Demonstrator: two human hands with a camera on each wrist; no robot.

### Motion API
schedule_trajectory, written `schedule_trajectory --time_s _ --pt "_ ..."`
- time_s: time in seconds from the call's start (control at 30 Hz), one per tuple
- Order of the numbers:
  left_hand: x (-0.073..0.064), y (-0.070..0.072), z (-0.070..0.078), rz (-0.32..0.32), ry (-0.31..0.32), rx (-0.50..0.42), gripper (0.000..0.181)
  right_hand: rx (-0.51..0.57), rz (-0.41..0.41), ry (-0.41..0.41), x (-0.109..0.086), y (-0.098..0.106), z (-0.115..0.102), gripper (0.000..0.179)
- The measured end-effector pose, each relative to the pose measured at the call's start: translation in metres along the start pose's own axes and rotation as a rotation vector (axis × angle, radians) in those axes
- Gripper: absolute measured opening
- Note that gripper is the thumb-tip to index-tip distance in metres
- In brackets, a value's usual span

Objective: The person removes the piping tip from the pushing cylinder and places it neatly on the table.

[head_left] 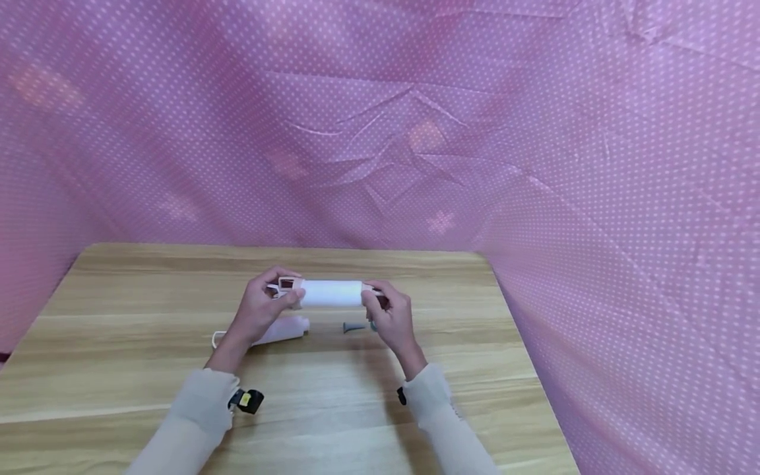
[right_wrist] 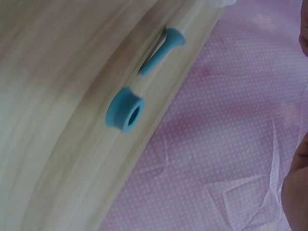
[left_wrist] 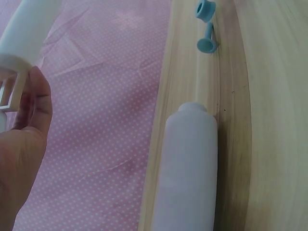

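Observation:
A white cylindrical tube [head_left: 332,293] is held level above the table between both hands. My left hand [head_left: 258,309] grips its left end, at a pale collar with a rectangular cutout [head_left: 288,284]. My right hand [head_left: 394,320] pinches the opposite end, with fingers and thumb covering most of it. In the left wrist view the tube [left_wrist: 28,31] rises from the left hand [left_wrist: 21,154]. Only an edge of the right hand [right_wrist: 296,195] appears in the right wrist view. A white bottle [left_wrist: 187,163] with a narrow neck lies beneath the left wrist.
On the wooden table [head_left: 309,422] lie a teal funnel-shaped piece [right_wrist: 163,50] and a teal ring-like piece [right_wrist: 125,111]. A white loop [head_left: 218,339] shows at the lying bottle's left end. Pink dotted cloth [head_left: 380,165] hangs behind the table and along its sides.

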State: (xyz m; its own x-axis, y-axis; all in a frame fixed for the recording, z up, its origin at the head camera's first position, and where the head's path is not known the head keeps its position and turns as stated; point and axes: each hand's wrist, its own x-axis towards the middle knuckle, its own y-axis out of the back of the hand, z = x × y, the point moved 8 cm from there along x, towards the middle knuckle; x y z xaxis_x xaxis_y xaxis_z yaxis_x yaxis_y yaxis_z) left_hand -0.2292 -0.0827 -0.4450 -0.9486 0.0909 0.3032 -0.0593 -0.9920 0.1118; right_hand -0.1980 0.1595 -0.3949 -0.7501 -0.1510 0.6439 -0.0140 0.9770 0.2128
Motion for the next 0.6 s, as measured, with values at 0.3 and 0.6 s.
schedule_trajectory --time_s 0.3,0.6 --pt "0.000 0.005 0.001 0.039 -0.036 -0.074 0.030 0.101 -0.002 -0.210 -0.004 -0.015 0.037 0.016" --pt "-0.001 0.004 0.012 0.021 -0.105 -0.046 0.035 0.257 0.036 -0.492 -0.008 -0.016 0.051 0.028"
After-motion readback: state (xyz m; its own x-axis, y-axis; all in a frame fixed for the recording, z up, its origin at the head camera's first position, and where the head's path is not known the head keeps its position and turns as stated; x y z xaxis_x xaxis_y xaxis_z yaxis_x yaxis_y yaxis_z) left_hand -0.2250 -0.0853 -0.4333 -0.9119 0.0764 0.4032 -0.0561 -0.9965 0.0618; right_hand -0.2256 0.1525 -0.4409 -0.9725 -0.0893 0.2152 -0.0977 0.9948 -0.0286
